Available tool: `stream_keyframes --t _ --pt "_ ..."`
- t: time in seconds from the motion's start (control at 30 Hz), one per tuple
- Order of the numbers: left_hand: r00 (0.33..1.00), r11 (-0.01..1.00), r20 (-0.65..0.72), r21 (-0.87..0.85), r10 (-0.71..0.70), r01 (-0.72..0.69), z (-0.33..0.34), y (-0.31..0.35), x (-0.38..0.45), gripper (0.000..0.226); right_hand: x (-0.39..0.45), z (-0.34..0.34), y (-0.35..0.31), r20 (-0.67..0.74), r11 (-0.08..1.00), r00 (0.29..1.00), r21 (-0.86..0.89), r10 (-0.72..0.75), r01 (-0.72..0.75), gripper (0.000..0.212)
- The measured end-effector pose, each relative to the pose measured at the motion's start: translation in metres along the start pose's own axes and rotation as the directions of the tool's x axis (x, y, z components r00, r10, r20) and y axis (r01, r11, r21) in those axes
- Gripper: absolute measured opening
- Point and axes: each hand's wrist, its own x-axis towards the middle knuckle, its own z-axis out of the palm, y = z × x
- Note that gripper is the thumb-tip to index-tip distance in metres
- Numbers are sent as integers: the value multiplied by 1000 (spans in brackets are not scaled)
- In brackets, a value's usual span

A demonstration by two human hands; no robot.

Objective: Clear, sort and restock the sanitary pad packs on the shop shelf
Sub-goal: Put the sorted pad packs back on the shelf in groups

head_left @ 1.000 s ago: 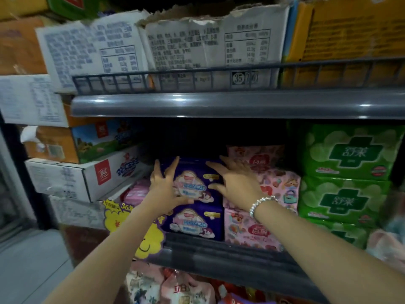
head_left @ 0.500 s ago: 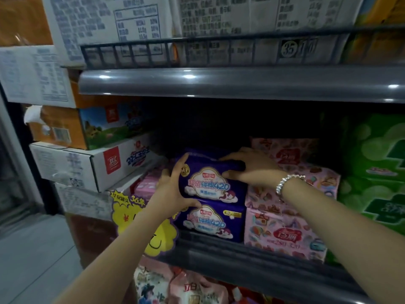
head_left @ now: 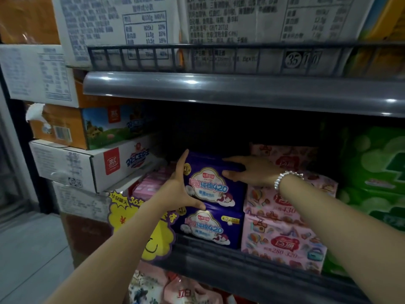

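Observation:
Two purple pad packs are stacked on the dark shelf [head_left: 219, 257]. The upper purple pack [head_left: 210, 185] is clasped from both sides: my left hand [head_left: 178, 187] presses its left face, thumb under its lower edge, and my right hand [head_left: 252, 171], with a bead bracelet on the wrist, wraps its top right corner. The lower purple pack [head_left: 208, 229] lies beneath it. Pink floral packs [head_left: 282, 244] are stacked right beside them, and green packs [head_left: 377, 167] stand at the far right. A pale pink pack [head_left: 149, 185] lies left of the purple stack, partly hidden.
The upper shelf rail [head_left: 219, 91] overhangs the opening, with printed cartons [head_left: 241, 25] behind a wire guard. Stacked food cartons [head_left: 87, 167] stand at the left. A yellow price tag [head_left: 131, 222] hangs on the shelf's front edge. More packs [head_left: 164, 286] sit on the shelf below.
Both hands went from lying flat on the fronts of the packs to clasping the upper purple pack at its sides. The view has moved closer to the shelf.

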Motion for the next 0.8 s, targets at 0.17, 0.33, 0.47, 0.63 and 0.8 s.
stream_keyframes --t 0.17,0.33,0.47,0.63,0.8 --pt "991 981 -118 -191 -55 32 7 2 6 153 -4 -1 3 -36 996 999 95 -2 6 50" --pt "986 887 10 -435 -167 155 2 -5 24 160 -3 2 5 -48 996 999 93 -7 11 55" --pt "985 819 58 -550 -161 166 1 -6 30 141 -2 3 10 -47 994 998 98 -34 39 59" --pt "949 699 190 -643 -252 314 -2 -1 40 53 2 4 14 -48 991 998 124 -51 57 58" --pt "954 686 147 -667 -261 291 -1 -2 43 68 3 4 16 -69 993 996 104 -48 55 55"
